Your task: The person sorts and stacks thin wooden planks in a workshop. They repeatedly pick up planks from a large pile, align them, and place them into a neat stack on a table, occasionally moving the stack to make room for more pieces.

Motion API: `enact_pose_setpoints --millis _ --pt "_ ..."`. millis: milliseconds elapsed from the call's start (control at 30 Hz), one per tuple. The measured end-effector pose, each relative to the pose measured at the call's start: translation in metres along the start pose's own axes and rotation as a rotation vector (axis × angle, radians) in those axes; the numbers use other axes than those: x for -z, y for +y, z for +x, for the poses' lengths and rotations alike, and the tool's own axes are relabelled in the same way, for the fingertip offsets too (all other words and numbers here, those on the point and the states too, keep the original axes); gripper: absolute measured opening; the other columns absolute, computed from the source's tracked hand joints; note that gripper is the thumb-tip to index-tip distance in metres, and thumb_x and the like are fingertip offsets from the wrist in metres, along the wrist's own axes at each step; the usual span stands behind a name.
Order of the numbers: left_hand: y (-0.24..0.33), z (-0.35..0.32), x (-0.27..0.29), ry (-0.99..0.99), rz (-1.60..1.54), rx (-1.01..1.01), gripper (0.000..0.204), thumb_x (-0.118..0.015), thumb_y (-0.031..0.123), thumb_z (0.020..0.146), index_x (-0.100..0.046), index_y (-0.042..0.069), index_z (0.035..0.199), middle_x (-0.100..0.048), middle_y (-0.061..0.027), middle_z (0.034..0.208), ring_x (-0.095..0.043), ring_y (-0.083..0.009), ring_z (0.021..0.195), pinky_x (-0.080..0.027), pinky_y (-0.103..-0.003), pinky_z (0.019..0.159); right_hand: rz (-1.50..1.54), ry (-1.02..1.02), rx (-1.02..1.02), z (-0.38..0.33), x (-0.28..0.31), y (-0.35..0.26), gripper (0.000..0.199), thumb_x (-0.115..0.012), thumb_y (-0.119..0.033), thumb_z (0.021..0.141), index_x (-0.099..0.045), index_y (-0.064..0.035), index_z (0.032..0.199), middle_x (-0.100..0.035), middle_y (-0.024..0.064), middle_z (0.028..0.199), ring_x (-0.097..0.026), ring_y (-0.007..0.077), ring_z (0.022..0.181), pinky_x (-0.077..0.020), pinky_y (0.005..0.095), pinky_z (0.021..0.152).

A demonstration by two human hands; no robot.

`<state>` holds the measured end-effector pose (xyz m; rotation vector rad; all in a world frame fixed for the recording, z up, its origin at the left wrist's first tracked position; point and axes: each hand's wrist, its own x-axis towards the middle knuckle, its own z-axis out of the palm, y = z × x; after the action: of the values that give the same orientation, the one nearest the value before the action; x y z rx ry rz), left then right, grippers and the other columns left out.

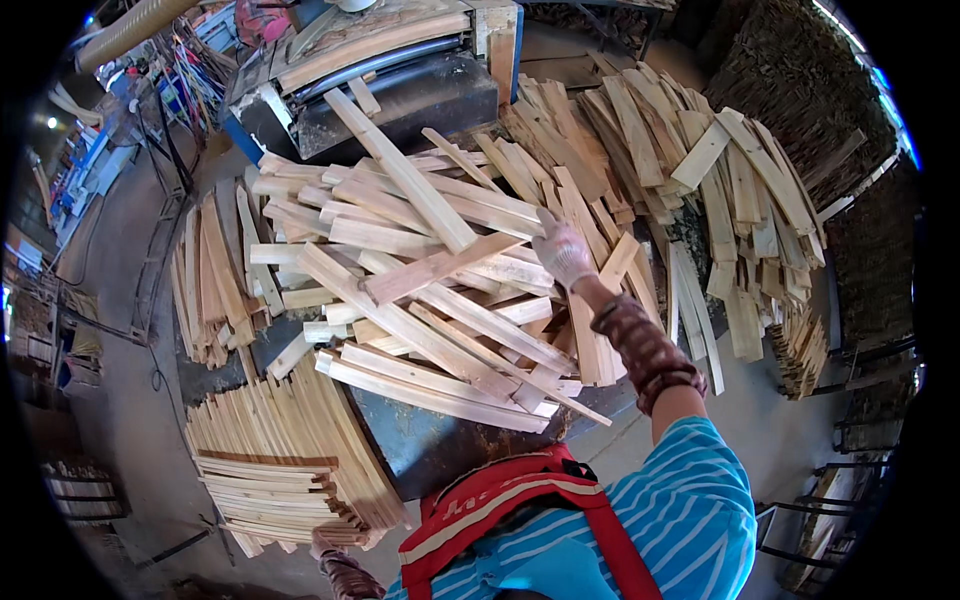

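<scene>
My right hand [565, 256], in a pale glove, reaches over the right side of a loose heap of wooden boards. Its fingers are around the right end of a pale wooden board [490, 209]. A reddish board [440, 268] lies across the heap to the left of that hand, and a long board [400, 170] slants from the machine down to it. Low on the left, my left hand [324, 544], also gloved, is at the near edge of a neat stack of wooden slats [270, 490]. Its fingers are too small and partly hidden to make out.
A woodworking machine [400, 110] with a roller stands beyond the heap. More boards are piled at the right [745, 190] and left [215, 270]. The dark metal table [410, 440] shows near my red apron [510, 495]. A metal frame [150, 270] stands farther left.
</scene>
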<state>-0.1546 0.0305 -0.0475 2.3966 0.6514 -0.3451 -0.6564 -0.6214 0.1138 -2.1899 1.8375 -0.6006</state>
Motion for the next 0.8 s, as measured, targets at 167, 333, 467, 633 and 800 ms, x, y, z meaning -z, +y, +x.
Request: enact_pose_setpoints --millis 167,333,467,633,800 --pt "0.084 -0.075 0.0 0.018 -0.057 -0.377 0.061 -0.061 0.027 0.1 -0.042 -0.002 0.15 -0.062 -0.0233 0.132 -0.063 -0.0325 0.109 -0.049 -0.039 0.101 -0.232 -0.326 0.003 0.066 -0.003 0.074 0.046 -0.061 -0.013 0.085 -0.058 -0.0065 0.13 -0.061 0.0228 0.136 -0.058 0.0425 0.126 -0.0477 0.0433 0.106" --pt "0.159 -0.167 -0.058 -0.761 -0.353 -0.428 0.059 -0.067 0.014 0.094 -0.046 0.003 0.149 -0.067 -0.0064 0.092 -0.063 -0.015 0.073 -0.051 -0.027 0.06 0.003 -0.571 0.006 0.063 0.043 0.074 0.051 -0.068 -0.014 0.082 -0.063 -0.0057 0.131 -0.065 0.021 0.129 -0.064 0.0378 0.118 -0.0504 0.0415 0.103" --pt "0.227 -0.333 -0.112 -1.179 -0.092 -0.896 0.035 -0.061 0.016 0.097 -0.065 -0.003 0.126 -0.069 -0.0068 0.104 -0.061 -0.014 0.089 -0.051 -0.029 0.082 0.505 -0.659 0.158 0.021 0.05 0.097 0.056 -0.076 -0.031 0.084 -0.065 -0.0001 0.13 -0.072 0.0182 0.113 -0.069 0.0261 0.108 -0.0565 0.0361 0.091" --pt "0.266 -0.515 -0.156 -1.864 -0.158 -0.276 0.053 -0.066 0.036 0.099 -0.053 0.0 0.136 -0.066 -0.0177 0.129 -0.067 -0.0243 0.1 -0.055 -0.035 0.088 1.236 -1.058 -0.087 -0.085 0.064 0.013 0.047 -0.07 -0.034 0.094 -0.067 0.0065 0.119 -0.073 0.0111 0.094 -0.072 0.0182 0.083 -0.0595 0.0327 0.078" --pt "0.276 -0.55 -0.175 -1.873 -0.336 -0.109 0.045 -0.065 0.021 0.096 -0.053 -0.003 0.131 -0.069 -0.0162 0.11 -0.071 -0.0266 0.095 -0.059 -0.038 0.078 0.927 -0.82 0.217 -0.097 0.052 -0.003 0.026 -0.064 -0.023 0.096 -0.071 -0.0049 0.114 -0.072 0.0087 0.088 -0.071 0.0166 0.08 -0.059 0.0344 0.073"
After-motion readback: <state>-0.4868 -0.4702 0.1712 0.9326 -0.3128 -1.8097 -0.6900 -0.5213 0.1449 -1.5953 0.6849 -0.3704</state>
